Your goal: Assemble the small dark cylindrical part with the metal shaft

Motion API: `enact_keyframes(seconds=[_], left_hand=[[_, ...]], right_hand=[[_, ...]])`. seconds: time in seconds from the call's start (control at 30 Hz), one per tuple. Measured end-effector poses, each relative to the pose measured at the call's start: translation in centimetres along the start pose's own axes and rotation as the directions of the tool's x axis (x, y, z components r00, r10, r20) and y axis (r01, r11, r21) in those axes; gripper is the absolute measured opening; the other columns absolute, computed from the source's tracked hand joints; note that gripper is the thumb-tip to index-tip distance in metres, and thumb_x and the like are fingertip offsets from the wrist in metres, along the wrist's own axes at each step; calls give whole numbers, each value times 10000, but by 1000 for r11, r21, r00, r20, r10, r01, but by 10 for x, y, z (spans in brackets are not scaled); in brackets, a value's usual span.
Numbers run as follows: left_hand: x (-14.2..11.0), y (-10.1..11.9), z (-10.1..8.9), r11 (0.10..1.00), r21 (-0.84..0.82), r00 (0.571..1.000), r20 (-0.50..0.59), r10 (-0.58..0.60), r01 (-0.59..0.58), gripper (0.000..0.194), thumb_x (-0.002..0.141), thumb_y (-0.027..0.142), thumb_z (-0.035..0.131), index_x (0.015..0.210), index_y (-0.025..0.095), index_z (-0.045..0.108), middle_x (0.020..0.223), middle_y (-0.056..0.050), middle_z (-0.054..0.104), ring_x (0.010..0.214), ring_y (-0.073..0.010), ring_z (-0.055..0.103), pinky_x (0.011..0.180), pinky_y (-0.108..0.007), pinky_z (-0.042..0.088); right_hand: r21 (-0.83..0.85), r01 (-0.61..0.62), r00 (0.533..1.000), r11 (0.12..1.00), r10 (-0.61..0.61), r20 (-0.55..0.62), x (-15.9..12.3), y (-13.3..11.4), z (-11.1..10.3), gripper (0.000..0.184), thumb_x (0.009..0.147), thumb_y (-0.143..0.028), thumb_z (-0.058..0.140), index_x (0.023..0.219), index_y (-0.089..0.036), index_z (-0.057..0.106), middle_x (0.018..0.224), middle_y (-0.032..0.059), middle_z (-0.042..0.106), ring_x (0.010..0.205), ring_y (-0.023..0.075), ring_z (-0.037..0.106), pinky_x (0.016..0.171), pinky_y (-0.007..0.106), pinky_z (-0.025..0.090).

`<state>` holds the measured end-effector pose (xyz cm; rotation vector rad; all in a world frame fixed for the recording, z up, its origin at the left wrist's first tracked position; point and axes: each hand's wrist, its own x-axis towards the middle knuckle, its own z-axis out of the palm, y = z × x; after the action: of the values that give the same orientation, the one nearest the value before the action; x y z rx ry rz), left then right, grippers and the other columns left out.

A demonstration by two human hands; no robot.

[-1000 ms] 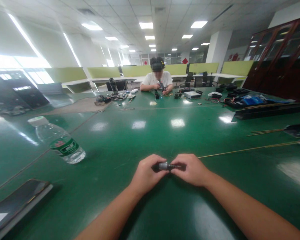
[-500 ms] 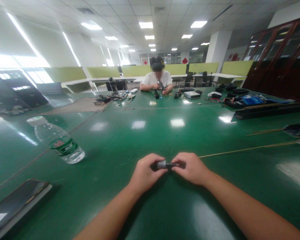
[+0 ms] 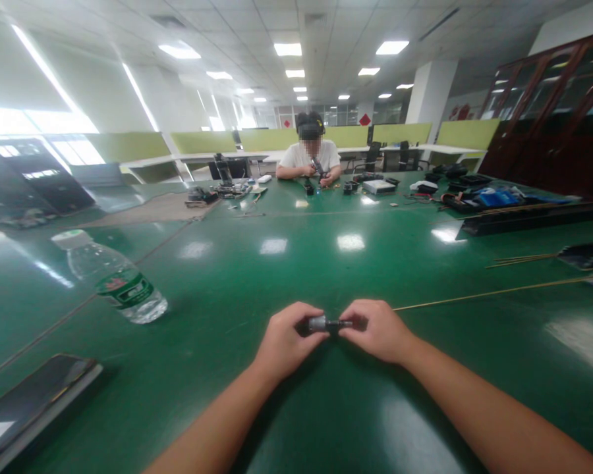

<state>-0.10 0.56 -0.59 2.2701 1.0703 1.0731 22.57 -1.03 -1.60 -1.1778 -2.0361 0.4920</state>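
Observation:
Between my two hands, low over the green table (image 3: 296, 276), lies a small grey-and-black cylindrical part (image 3: 318, 323) with a thinner dark shaft pointing right. My left hand (image 3: 290, 337) is closed, thumb and fingers pinching the thick grey end. The thumb and fingertips of my right hand (image 3: 374, 330) close on the dark shaft end. Fingers cover both tips, so the exact kind of part cannot be made out. A thin brass-coloured rod (image 3: 474, 295) runs off to the right from behind my right hand; whether it touches the hand is unclear.
A clear water bottle (image 3: 128, 286) stands at the left, with a dark notebook-like object (image 3: 34, 401) nearer me. Across the table sits a person (image 3: 309, 161) handling a dark tool. Black trays and more rods (image 3: 524, 260) lie right; several small devices (image 3: 380, 186) lie far back.

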Motion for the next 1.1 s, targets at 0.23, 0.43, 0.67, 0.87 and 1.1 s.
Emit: enact_keyframes(seconds=[0.23, 0.43, 0.67, 0.87, 1.1], left_hand=[[0, 0, -1, 1000, 20, 1000, -6, 7, -7, 199, 759, 227, 755, 946, 201, 690, 927, -46, 713, 838, -187, 662, 751, -299, 526], [1, -1, -1, 1000, 19, 1000, -10, 2, -2, 207, 754, 229, 763, 946, 201, 692, 926, -42, 712, 839, -183, 662, 751, -293, 527], [0, -3, -2, 999, 31, 1000, -20, -16, 16, 221, 742, 207, 768, 949, 204, 692, 923, -37, 710, 837, -180, 661, 750, -291, 529], [1, -4, -3, 999, 27, 999, -27, -20, 20, 219, 740, 212, 767, 946, 190, 696, 919, -51, 714, 828, -185, 665, 748, -298, 537], [2, -2, -3, 999, 29, 999, -40, -32, 33, 227, 723, 176, 767, 938, 194, 697, 918, -40, 713, 831, -181, 666, 750, -289, 535]], right_hand=[[-16, -5, 1000, 1000, 4, -5, 1, 0, 0, 59, 777, -213, 740, 834, -199, 731, 756, 13, 685, 666, 150, 602, 631, 257, 453], [-14, -13, 1000, 1000, 13, -18, 1, 1, -1, 51, 775, -204, 734, 825, -197, 732, 748, 18, 685, 657, 152, 600, 620, 256, 452], [-23, -26, 999, 999, 25, -20, 2, 1, -1, 43, 777, -199, 731, 819, -195, 725, 746, 16, 683, 658, 151, 602, 621, 257, 448], [-18, -15, 1000, 1000, 14, -23, 2, 3, -1, 49, 778, -185, 723, 825, -197, 715, 743, 13, 679, 653, 152, 600, 619, 257, 451], [-26, -13, 999, 1000, 12, -34, 2, 3, -2, 43, 782, -181, 711, 821, -199, 708, 744, 10, 673, 657, 153, 598, 624, 261, 444]])
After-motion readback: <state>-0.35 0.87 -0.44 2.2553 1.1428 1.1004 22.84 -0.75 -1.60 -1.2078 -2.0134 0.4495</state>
